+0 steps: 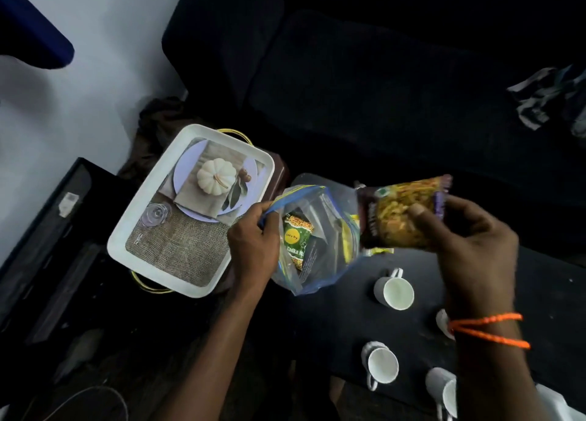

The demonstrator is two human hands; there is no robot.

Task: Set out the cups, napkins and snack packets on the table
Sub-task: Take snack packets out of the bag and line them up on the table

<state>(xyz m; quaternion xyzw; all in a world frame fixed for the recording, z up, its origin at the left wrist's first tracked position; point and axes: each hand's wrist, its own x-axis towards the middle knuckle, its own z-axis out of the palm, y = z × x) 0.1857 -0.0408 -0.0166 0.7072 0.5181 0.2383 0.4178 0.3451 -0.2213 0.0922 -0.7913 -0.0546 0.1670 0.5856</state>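
Note:
My right hand (pixel 469 233) pinches a dark snack packet (pixel 399 217) with a yellow picture, held in the air just right of the clear zip bag (pixel 320 271). At the bag's blue-edged mouth, my left hand (pixel 253 246) grips the rim and keeps it open. Inside the bag lies a green snack packet (pixel 296 240), with more yellow packaging behind it. Several white cups stand on the black table (pixel 545 281): one (pixel 394 290) below the bag, one (pixel 380 365) near the front, one (pixel 442 392) at the front right. Another cup (pixel 442 322) is half hidden by my right wrist.
A white tray (pixel 193 211) with a printed pumpkin picture and yellow wire handles sits left of the bag on a brown stand. A dark sofa (pixel 380 72) fills the back, with crumpled cloth (pixel 545 100) at its right. A black cabinet (pixel 47 240) stands at the left.

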